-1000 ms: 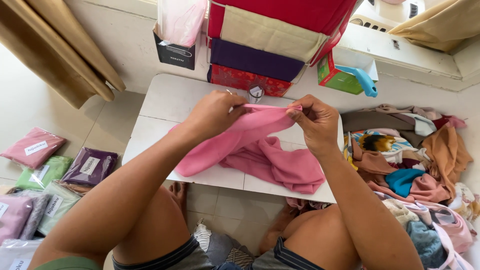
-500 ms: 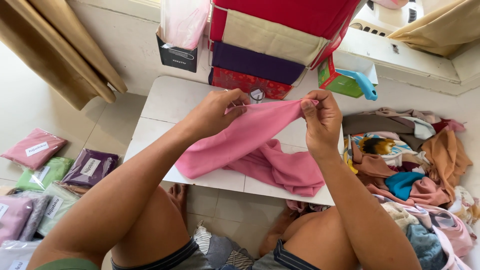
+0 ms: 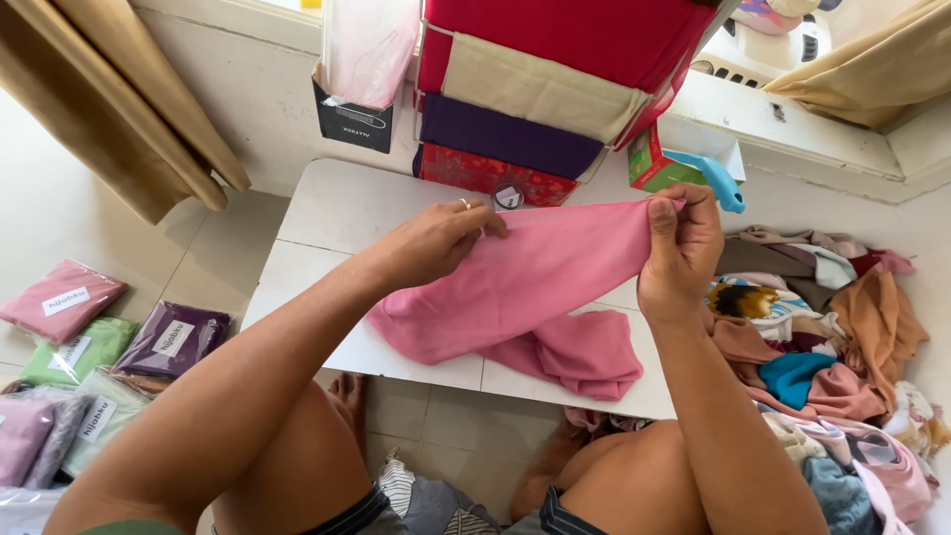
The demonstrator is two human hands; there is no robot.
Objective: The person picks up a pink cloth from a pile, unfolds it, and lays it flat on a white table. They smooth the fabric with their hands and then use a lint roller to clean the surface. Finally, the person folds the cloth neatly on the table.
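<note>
Draping off the table (image 3: 327, 213), pink cloth (image 3: 525, 287) hides its end.

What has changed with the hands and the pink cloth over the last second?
The right hand has lifted and drawn its pinched edge of the pink cloth out to the right, so the hands now stand wider apart and the top edge is stretched longer. The left hand keeps its grip at about the same spot. The rest of the cloth still lies bunched on the white table; neither hand let go.

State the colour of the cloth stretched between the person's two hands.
Plain pink cloth, with no pattern; it shows best in the head view.
</note>
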